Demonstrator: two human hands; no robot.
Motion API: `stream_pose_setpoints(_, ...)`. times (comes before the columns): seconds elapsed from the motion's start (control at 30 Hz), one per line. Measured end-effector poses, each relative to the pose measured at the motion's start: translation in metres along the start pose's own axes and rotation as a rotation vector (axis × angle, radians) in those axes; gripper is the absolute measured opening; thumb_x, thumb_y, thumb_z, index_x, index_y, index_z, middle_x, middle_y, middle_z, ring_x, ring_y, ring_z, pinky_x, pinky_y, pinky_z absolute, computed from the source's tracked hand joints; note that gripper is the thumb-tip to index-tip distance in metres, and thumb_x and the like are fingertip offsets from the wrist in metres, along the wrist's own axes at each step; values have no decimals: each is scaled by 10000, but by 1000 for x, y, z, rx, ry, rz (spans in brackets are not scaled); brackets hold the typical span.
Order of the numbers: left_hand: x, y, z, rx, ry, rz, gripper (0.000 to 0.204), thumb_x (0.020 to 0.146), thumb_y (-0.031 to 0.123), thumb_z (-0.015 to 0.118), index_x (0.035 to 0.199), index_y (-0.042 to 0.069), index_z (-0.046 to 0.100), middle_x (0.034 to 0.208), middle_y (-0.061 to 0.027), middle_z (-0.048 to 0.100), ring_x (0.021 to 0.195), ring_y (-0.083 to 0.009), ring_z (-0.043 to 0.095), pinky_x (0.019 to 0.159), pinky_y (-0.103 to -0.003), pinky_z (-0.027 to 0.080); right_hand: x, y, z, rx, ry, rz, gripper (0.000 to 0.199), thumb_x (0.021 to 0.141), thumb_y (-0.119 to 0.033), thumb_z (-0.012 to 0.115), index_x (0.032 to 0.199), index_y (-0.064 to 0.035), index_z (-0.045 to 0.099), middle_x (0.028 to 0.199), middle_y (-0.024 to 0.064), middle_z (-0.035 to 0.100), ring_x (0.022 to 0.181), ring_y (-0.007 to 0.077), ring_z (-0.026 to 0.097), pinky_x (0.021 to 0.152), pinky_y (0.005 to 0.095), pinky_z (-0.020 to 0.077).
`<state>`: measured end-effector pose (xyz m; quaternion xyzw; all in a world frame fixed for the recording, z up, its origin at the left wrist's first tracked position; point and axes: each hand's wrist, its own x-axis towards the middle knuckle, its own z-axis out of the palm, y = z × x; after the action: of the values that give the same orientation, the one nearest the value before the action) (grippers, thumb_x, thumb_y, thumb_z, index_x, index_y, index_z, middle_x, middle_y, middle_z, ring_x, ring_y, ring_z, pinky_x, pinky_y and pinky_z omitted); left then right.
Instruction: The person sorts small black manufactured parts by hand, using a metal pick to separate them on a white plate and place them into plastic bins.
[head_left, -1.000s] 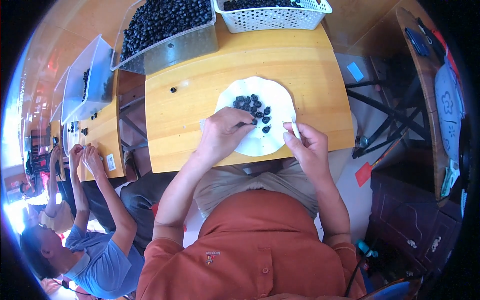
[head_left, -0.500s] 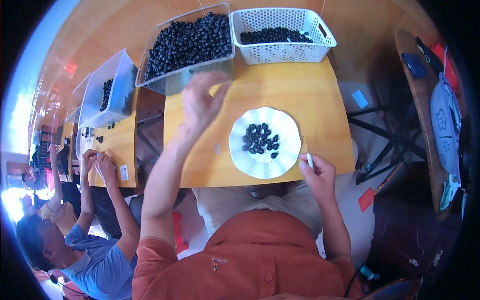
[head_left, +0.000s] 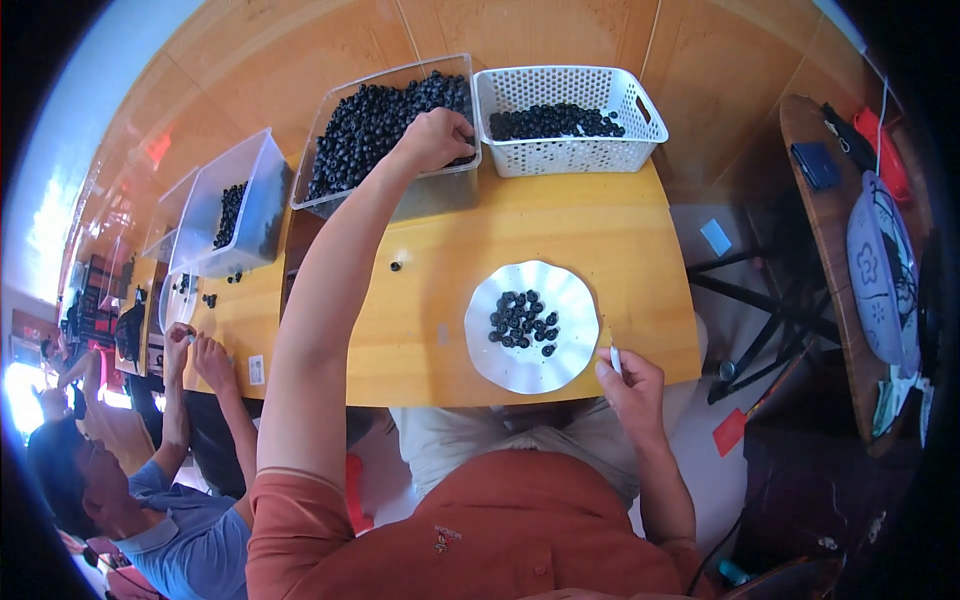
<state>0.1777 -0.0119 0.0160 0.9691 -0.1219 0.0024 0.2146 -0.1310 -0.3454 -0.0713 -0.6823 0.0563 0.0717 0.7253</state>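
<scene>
My left hand reaches over the near right corner of a clear plastic bin heaped with small round black pieces. Its fingers curl down among the pieces; what they pinch is hidden. In my right hand, at the table's front edge, a slim white pen-like tool with a thin tip points upward. Just left of that hand lies a white plate with a wavy rim, bearing several black ring-shaped pieces. One loose black piece sits on the table beside my left forearm.
Right of the bin stands a white perforated basket with more black pieces. At a left-hand table, a person in blue works with both hands near another clear bin. A wooden side table holding a patterned purple tray is at right.
My left hand has moved from above the table, near the bin's front, into the bin, its fingers now curled. The loose piece shows now. My right hand keeps the tool; the whole view has shifted.
</scene>
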Motion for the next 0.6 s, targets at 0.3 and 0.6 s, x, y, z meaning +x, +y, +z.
stream_pose_setpoints(0.3, -16, -1, -9, -189, 69, 28, 227, 824, 130, 766, 1009, 2, 727, 862, -71, 733, 810, -122, 679, 749, -282, 538, 3, 0, 3, 21, -1, 8, 223, 921, -82, 689, 1094, 58, 698, 884, -26, 650, 750, 27, 534, 672, 187, 430)
stream_pose_setpoints(0.6, -47, -14, -12, -593, 195, 67, 181, 914, 76, 717, 1083, 18, 686, 887, 27, 641, 821, -50, 578, 728, -224, 492, 6, -2, 11, 28, -35, 17, 244, 922, -92, 692, 1109, 64, 692, 903, -13, 659, 763, 35, 548, 679, 196, 444)
